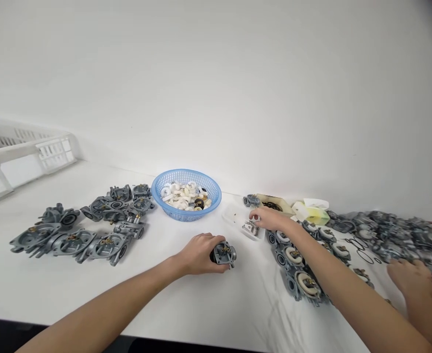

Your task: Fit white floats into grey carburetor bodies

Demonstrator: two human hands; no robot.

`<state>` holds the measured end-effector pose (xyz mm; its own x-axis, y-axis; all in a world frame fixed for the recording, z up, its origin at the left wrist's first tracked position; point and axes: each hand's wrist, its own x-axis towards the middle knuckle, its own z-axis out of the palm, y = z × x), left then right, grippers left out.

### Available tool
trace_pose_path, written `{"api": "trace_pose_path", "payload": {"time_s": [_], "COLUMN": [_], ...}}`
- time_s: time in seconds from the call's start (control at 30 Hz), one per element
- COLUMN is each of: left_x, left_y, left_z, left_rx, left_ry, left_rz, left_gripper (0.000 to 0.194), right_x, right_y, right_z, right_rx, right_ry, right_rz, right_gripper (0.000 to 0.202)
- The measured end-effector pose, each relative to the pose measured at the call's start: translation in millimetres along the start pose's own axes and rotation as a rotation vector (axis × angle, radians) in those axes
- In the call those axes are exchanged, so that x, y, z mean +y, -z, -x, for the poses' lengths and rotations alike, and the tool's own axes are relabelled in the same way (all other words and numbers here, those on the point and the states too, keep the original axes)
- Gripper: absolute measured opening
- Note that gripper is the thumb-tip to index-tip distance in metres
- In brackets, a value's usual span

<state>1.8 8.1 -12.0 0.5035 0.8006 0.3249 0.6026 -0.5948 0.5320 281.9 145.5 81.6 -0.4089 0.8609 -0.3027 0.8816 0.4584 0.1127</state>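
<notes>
Left hand (202, 252), arm extended, grasps carburetor (224, 254) in front and right of basket (182, 214); right hand (264, 217) reaches into tray (234, 216) right of basket, at small parts (250, 227); grip, I cannot tell; basket holds mostly white pieces (182, 197).

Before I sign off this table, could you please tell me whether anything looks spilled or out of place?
A few black rings lie loose on the table at the right, while similar-looking ones sit in the yellowish tray. A dark piece also stands out among the pale parts in the blue basket. I see no clear spill.
</notes>
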Motion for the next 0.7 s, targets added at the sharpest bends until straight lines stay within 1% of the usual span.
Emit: {"api": "trace_pose_path", "payload": {"time_s": [0.1, 0.17, 0.23, 0.3, 0.37, 0.47, 0.53, 0.6, 0.7], "left_x": [-1, -1, -1, -1, -2, -2, -2, -2, -3], "left_y": [-0.5, -1.1, -2.0, -2.8, -3.3, -3.0, -2.3, -1.8, -2.1], "left_z": [0, 0, 0, 0, 0, -1, -2, -3, -4], "left_rx": [-0.003, -0.005, -0.007, -0.011, -0.015, -0.018, -0.019, -0.02, -0.016], "left_ry": [0.002, 0.005, 0.008, 0.011, 0.016, 0.021, 0.017, 0.011, 0.004], "left_rz": [-0.002, -0.001, 0.002, 0.007, 0.01, 0.01, 0.006, 0.002, -0.005], "left_gripper": [0.058, 0.059, 0.061, 0.063, 0.065, 0.065, 0.062, 0.06, 0.06], "right_x": [-5, -11, -20, -32, -49, -80, -103, -126, -159], "right_y": [0, 1, 4, 12, 24, 48, 61, 70, 71], "right_z": [-4, -6, -9, -14, -22, -41, -55, -70, -88], "right_rx": [-0.061, -0.069, -0.039, 0.035, 0.137, 0.293, 0.358, 0.375, 0.344], "right_ry": [-0.017, -0.02, -0.008, 0.013, 0.044, 0.108, 0.158, 0.215, 0.299], "right_rz": [0.046, 0.064, 0.072, 0.072, 0.064, 0.042, 0.026, 0.013, 0.0], "right_gripper": [0.029, 0.029, 0.029, 0.028, 0.026, 0.024, 0.026, 0.024, 0.027]}}
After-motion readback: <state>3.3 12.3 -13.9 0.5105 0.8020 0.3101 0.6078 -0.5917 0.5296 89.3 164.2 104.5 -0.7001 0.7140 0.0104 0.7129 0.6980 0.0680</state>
